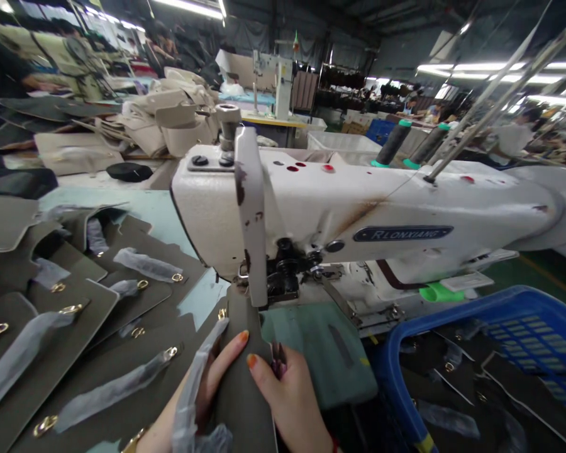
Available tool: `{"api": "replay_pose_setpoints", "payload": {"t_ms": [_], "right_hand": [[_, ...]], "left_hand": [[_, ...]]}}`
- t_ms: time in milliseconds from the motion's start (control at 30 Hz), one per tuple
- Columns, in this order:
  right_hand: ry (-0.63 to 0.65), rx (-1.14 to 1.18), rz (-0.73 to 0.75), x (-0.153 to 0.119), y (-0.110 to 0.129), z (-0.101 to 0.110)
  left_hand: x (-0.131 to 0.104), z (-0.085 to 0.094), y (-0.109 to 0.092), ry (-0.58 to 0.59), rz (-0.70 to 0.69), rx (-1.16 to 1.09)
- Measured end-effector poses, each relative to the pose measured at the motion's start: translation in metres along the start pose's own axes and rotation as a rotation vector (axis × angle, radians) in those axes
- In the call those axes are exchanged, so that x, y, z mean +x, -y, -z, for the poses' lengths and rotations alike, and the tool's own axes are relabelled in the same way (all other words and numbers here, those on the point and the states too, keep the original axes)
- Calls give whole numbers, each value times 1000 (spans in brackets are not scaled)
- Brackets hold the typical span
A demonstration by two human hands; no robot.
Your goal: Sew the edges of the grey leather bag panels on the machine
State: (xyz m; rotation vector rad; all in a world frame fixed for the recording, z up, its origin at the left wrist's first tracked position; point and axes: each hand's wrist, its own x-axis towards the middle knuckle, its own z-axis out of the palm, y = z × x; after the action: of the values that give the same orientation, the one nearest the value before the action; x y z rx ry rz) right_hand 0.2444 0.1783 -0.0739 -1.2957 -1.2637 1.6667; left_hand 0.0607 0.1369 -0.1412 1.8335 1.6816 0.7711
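Note:
A white sewing machine spans the view, its needle area above a dark grey-olive panel. My left hand grips the panel's left side, thumb on top, beside a handle wrapped in translucent plastic with a gold ring near the machine. On the panel's right edge, my right hand is closed with its thumb on the piece. Small metal snips show between its fingers. The panel's far end lies under the machine head.
More grey panels with wrapped handles overlap on the left. A blue basket holding similar pieces stands at the right. Beige pieces are piled behind. Thread cones stand behind the machine; people work farther back.

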Motion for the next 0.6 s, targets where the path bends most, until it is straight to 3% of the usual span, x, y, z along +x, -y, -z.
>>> {"api": "replay_pose_setpoints", "payload": {"t_ms": [133, 233, 500, 600], "right_hand": [[-15, -51, 7, -1, -2, 0], [-20, -35, 22, -1, -4, -1], [21, 68, -62, 2, -8, -1], [30, 64, -57, 5, -9, -1]], "left_hand": [[-5, 4, 16, 100, -87, 129], [-5, 2, 17, 75, -71, 119], [33, 2, -46, -191, 199, -185], [37, 8, -53, -219, 208, -234]]}}
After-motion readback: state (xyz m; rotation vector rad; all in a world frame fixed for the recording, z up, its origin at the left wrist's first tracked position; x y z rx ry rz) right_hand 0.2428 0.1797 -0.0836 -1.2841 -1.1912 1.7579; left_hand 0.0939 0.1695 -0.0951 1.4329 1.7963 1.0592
